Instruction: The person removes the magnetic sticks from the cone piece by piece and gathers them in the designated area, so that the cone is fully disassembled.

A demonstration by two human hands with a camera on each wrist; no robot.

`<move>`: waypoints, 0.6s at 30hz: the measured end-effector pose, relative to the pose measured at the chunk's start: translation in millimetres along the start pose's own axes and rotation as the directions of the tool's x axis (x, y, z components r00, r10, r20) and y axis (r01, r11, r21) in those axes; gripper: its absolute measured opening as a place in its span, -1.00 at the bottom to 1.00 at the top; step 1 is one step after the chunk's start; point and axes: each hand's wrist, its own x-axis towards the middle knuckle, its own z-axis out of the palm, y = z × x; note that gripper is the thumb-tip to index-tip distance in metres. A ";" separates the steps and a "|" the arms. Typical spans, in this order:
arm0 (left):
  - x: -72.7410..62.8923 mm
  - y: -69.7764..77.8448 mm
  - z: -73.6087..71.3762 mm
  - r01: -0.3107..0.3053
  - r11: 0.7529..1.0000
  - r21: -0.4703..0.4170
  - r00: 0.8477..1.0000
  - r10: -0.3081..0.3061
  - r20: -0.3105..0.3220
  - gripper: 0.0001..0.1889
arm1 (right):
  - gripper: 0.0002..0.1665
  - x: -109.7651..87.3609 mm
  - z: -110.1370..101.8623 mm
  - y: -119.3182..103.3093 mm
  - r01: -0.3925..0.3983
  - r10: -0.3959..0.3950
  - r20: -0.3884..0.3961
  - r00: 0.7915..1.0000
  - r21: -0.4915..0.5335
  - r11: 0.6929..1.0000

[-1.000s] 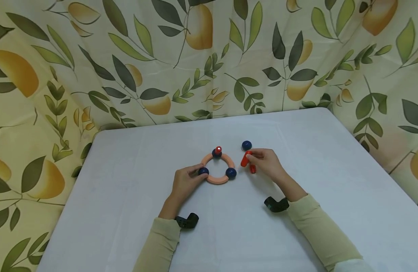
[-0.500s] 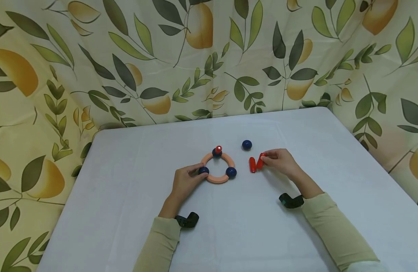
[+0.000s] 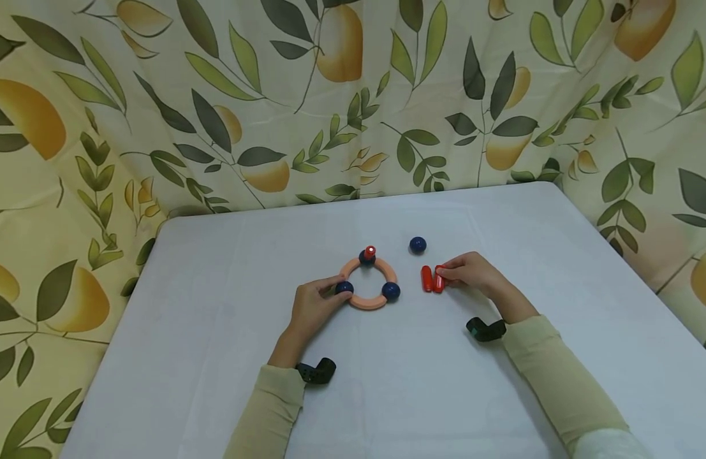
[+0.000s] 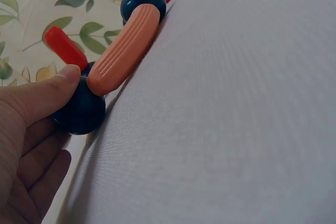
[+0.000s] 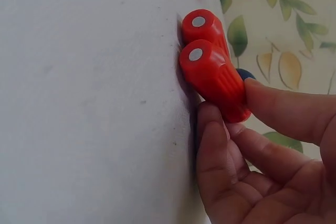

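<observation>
A ring of curved orange magnetic rods (image 3: 367, 304) joined by dark blue balls lies on the table. My left hand (image 3: 312, 310) pinches its left ball (image 4: 81, 111) between thumb and fingers. From the ring's far ball (image 3: 364, 260) a red magnetic rod (image 3: 370, 252) sticks up. To the right, my right hand (image 3: 476, 275) pinches a red magnetic rod (image 5: 218, 80) by its far end, at table level. Close along its left side lies another red rod (image 3: 426, 279). Round grey magnets show on the near ends of both in the right wrist view.
A loose dark blue ball (image 3: 418, 245) sits behind the two red rods. The white-covered table (image 3: 226, 382) ends at the back against a leaf-and-fruit patterned cloth (image 3: 307, 127). Each wrist wears a dark camera (image 3: 486, 329).
My right hand has moved right with its red rod and brought it from a raised tilt down beside the other red rod. My left hand stays on the ring's ball.
</observation>
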 end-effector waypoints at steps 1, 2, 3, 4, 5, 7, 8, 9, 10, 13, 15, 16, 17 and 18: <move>0.0 0.0 -0.1 -0.003 1.000 0.000 1.000 0.003 0.000 -0.64 | -0.51 1.5 0.1 -0.2 -0.014 0.014 0.005 1.000 0.016 1.000; 0.1 -0.2 -0.2 -0.006 1.000 -0.001 1.000 0.006 0.000 -0.64 | -0.51 2.7 0.2 -0.6 -0.028 0.027 0.007 1.000 0.030 0.999; 0.1 -0.3 -0.3 -0.006 1.000 -0.001 1.000 0.006 -0.001 -0.64 | -0.52 3.9 0.3 -0.9 -0.041 0.040 0.008 0.999 0.045 0.998; 0.1 -0.4 -0.3 -0.006 1.000 -0.003 1.000 0.006 0.000 -0.64 | -0.52 5.0 0.3 -1.1 -0.052 0.052 0.008 0.999 0.057 0.997; 0.0 -0.4 -0.3 -0.005 1.000 -0.003 1.000 0.005 -0.001 -0.64 | -0.53 5.8 0.2 -1.5 -0.059 0.059 0.009 0.998 0.069 0.996; -0.1 -0.5 -0.1 0.003 1.000 -0.005 1.000 -0.003 -0.002 -0.64 | -0.53 7.5 0.1 -1.6 -0.066 0.066 0.008 0.998 0.079 0.995; -0.1 -0.6 0.1 0.006 1.000 -0.003 1.000 -0.006 -0.004 -0.64 | -0.53 8.0 0.1 -1.6 -0.069 0.069 0.006 0.998 0.084 0.994; -0.1 -0.4 0.2 0.008 1.000 -0.002 1.000 -0.008 -0.004 -0.64 | -0.53 8.4 0.1 -1.4 -0.074 0.074 0.003 0.997 0.088 0.993; -0.1 -0.3 0.4 0.009 1.000 0.000 1.000 -0.009 -0.004 -0.64 | -0.52 8.7 0.1 -1.3 -0.076 0.077 0.001 0.997 0.092 0.993; 0.0 -0.1 0.5 0.011 1.000 0.010 1.000 -0.011 -0.007 -0.64 | -0.52 9.0 0.4 -0.6 -0.082 0.083 -0.006 0.997 0.106 0.991; 0.1 -0.3 0.5 0.011 1.000 0.014 1.000 -0.011 -0.007 -0.65 | -0.52 9.2 0.7 -0.1 -0.081 0.083 -0.012 0.996 0.114 0.990; 0.1 -0.4 0.4 0.010 1.000 0.013 1.000 -0.010 -0.006 -0.65 | -0.52 9.2 0.9 0.1 -0.081 0.083 -0.015 0.996 0.119 0.990; 0.1 -0.5 0.4 0.012 1.000 0.015 1.000 -0.012 -0.006 -0.64 | -0.52 9.3 1.2 0.4 -0.081 0.084 -0.020 0.996 0.120 0.989; 0.1 -0.5 0.4 0.014 1.000 0.014 1.000 -0.013 -0.007 -0.64 | -0.52 9.3 1.5 0.5 -0.083 0.086 -0.026 0.996 0.122 0.989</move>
